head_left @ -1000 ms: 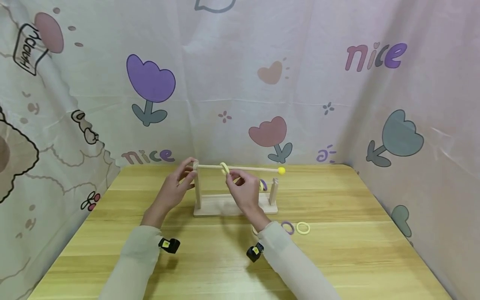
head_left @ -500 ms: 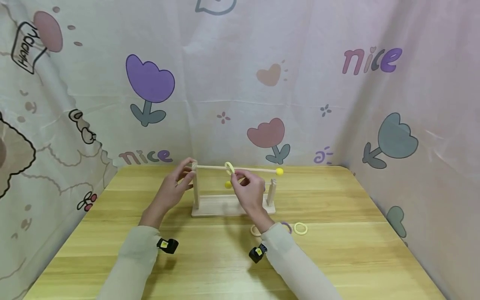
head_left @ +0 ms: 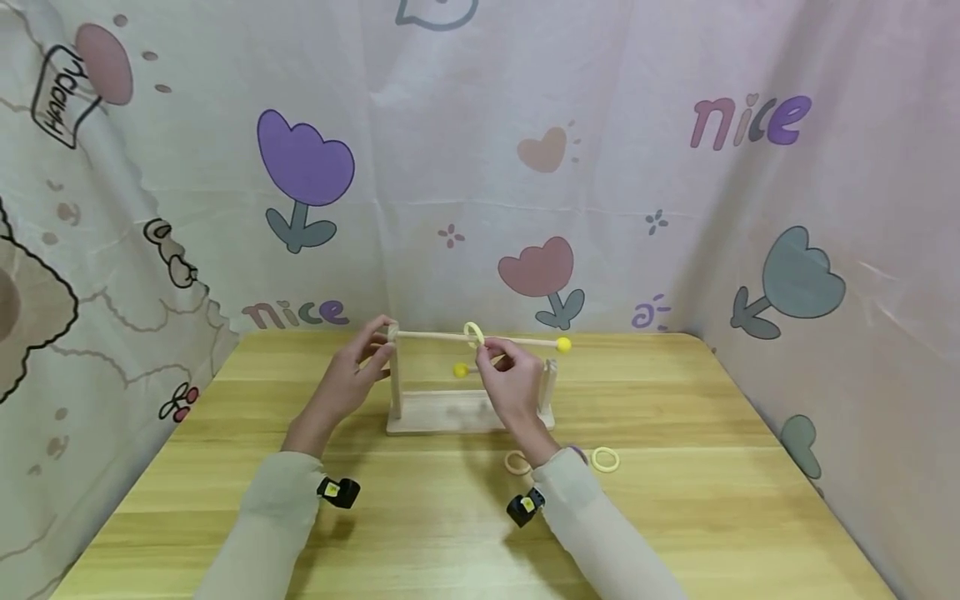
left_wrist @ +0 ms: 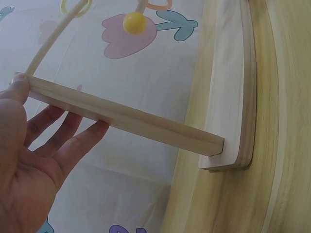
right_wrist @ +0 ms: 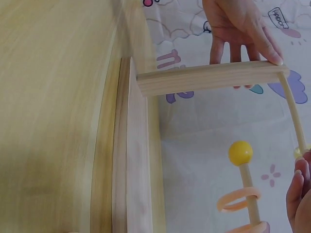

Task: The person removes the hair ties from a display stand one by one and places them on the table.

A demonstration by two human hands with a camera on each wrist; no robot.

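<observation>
A wooden stand (head_left: 442,414) has a tall left post (head_left: 397,383) and a shorter right post (head_left: 550,385). My left hand (head_left: 347,375) grips the tall post near its top, thumb on one side and fingers on the other, as the left wrist view shows. From this post an upper rod (head_left: 427,336) runs right to a yellow ball (head_left: 563,344). My right hand (head_left: 512,385) pinches a pale yellow ring (head_left: 470,327) that is around the upper rod, near its middle. Below, a lower rod (right_wrist: 246,176) with a yellow ball end (right_wrist: 240,153) carries orange rings (right_wrist: 233,199).
In front of the stand, an orange ring (head_left: 516,463), a partly covered purple ring (head_left: 579,452) and a yellow ring (head_left: 605,459) lie on the wooden table (head_left: 420,533). A printed cloth (head_left: 420,150) hangs behind the table and along its sides.
The right hand has moved right along the upper rod with the yellow ring, away from the tall post. The lower rod's ball has come into sight. My left hand stays on the post.
</observation>
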